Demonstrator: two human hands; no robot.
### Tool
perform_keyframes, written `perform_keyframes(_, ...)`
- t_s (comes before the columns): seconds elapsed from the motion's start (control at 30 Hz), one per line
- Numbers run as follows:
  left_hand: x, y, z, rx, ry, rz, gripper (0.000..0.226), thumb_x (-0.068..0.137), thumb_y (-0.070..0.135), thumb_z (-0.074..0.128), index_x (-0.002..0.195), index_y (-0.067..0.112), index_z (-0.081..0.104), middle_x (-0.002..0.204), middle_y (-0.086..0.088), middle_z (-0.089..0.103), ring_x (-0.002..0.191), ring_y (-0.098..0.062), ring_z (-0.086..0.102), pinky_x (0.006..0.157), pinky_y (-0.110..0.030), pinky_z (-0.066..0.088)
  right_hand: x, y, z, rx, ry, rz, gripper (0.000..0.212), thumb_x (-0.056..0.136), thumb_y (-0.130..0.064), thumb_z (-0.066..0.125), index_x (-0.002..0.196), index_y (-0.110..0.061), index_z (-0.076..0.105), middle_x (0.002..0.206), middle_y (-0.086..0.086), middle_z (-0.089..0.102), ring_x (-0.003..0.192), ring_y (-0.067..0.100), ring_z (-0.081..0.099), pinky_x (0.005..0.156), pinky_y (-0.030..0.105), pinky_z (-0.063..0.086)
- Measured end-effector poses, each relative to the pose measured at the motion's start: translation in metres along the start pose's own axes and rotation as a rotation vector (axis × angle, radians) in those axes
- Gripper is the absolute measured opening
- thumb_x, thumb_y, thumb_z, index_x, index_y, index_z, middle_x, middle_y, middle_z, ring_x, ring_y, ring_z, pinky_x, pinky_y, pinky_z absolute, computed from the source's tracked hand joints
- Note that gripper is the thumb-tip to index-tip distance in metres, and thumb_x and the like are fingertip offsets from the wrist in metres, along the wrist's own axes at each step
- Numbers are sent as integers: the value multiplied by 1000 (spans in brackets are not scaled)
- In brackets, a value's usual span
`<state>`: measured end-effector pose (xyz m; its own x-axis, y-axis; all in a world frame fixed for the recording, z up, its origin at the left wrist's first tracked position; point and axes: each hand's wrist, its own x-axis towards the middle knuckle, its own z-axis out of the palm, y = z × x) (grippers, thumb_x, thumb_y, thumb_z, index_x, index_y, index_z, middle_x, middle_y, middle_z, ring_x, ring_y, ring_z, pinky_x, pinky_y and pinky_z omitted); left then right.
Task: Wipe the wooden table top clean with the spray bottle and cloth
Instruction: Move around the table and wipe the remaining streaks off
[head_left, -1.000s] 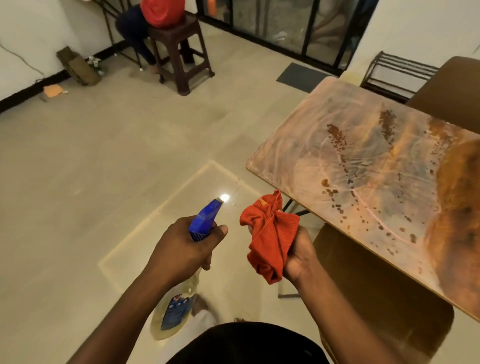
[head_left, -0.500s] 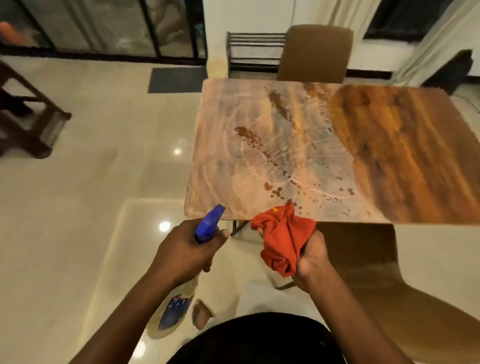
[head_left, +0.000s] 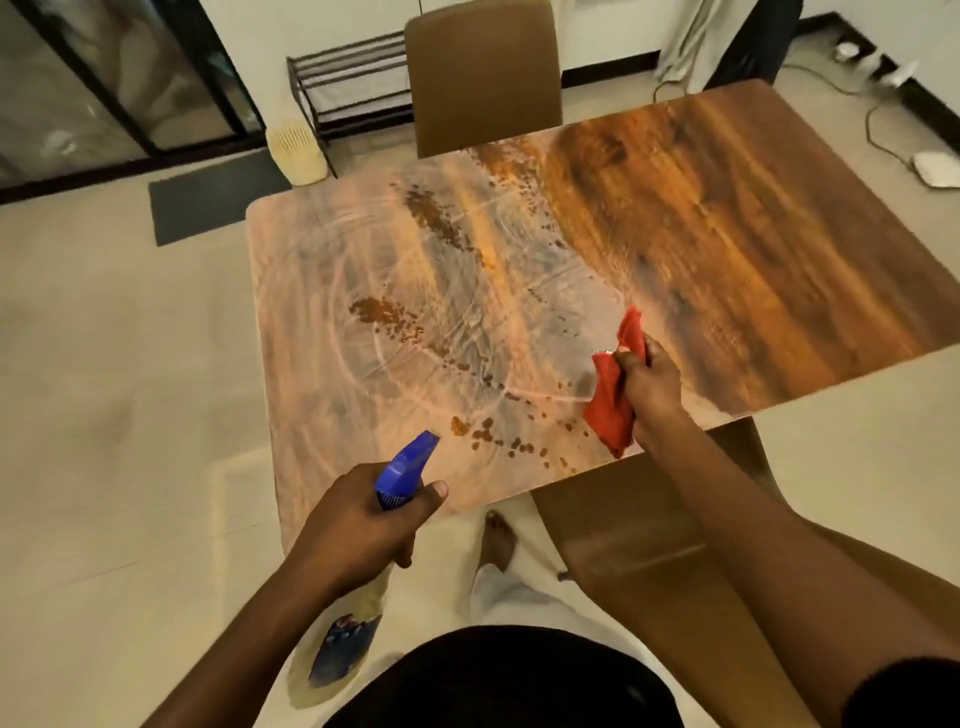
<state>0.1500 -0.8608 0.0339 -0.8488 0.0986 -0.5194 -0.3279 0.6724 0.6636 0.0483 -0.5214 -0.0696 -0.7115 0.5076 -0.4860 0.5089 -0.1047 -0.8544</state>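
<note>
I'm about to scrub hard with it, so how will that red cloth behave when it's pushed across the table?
The red cloth probably stays floppy: it hangs bunched and creased from the right hand. It looks light, held by a loose grip. On the wet-looking, smeared table top it may bunch up unless pressed flat.

Smeared wooden table (head_left: 701, 249) (brown spots (head_left: 387, 317))
</note>
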Motion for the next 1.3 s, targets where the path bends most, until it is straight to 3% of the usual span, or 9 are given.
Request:
perform_keyframes(0.1, 24, 16, -1, 3, -20, -9, 39, 102, 46, 72, 74, 18, 69, 55, -9, 75, 58, -27, 76, 87, -56, 63, 29, 15, 16, -222, -59, -115, 44, 113, -21, 50, 155, -31, 52, 139, -2, 68, 122, 28, 67, 91, 25, 57)
perform_keyframes(0.23, 49, 35, -2, 47, -3, 3, 33, 102, 47, 72, 80, 23, 69, 56, -7, 76, 55, -20, 76, 85, -51, 64, 24, 57, 57, -828, -277, -360, 55, 114, -33, 44, 168, -28, 35, 175, 4, 30, 163, 30, 22, 132, 50, 20)
perform_keyframes(0.33, 62, 45, -3, 52, -17, 4, 27, 102, 46, 72, 83, 27, 68, 56, -7, 77, 54, -19, 76, 83, -50, 64, -8, 87, 91, -986, -425, -548, 60, 114, -40, 36, 171, -32, 21, 179, -3, 13, 165, 18, -8, 134, 54, -3)
perform_keyframes(0.43, 73, 55, -2, 63, -33, 17, 28, 102, 42, 72, 81, 23, 68, 55, -9, 76, 54, -22, 74, 82, -55, 64, -49, 112, 123, -1081, -623, -752, 57, 111, -38, 38, 167, -26, 36, 178, 1, 22, 166, 20, -4, 128, 47, -22)
perform_keyframes(0.53, 81, 61, -3, 92, -42, 28, 30, 100, 41, 73, 81, 19, 69, 56, -10, 75, 53, -25, 74, 81, -58, 64, -76, 136, 129, -1143, -881, -956, 46, 103, -26, 54, 148, -17, 60, 166, 9, 47, 163, 28, 19, 128, 46, -18)
perform_keyframes(0.63, 87, 62, -5, 104, -53, 55, 29, 103, 38, 73, 79, 23, 69, 56, -11, 75, 54, -26, 73, 80, -58, 64, -65, 148, 98, -1253, -936, -1072, 62, 105, -31, 53, 164, -26, 35, 174, 1, 34, 165, 23, 17, 131, 51, -2)
perform_keyframes(0.8, 95, 61, -5, 148, -69, 45, 32, 103, 47, 71, 82, 24, 70, 56, -6, 77, 54, -18, 74, 83, -49, 64, 1, 129, 12, -1326, -664, -774, 62, 114, -45, 24, 170, -41, -1, 178, -11, -6, 161, 14, -24, 132, 48, -10)
perform_keyframes(1.1, 96, 57, -6, 141, -70, 49, 31, 102, 48, 71, 85, 22, 70, 57, -5, 77, 53, -16, 74, 80, -44, 63, 123, 67, -136, -1188, -88, -213, 63, 115, -53, 16, 172, -34, -4, 180, 0, -9, 165, 27, -13, 133, 59, -1)
perform_keyframes(1.3, 92, 49, -9, 104, -58, 32, 31, 102, 47, 71, 83, 22, 70, 57, -7, 77, 53, -19, 74, 80, -48, 64, 144, 33, -82, -1061, -31, -109, 68, 116, -46, 28, 172, -31, -7, 179, 4, -17, 164, 30, -20, 129, 63, -12)
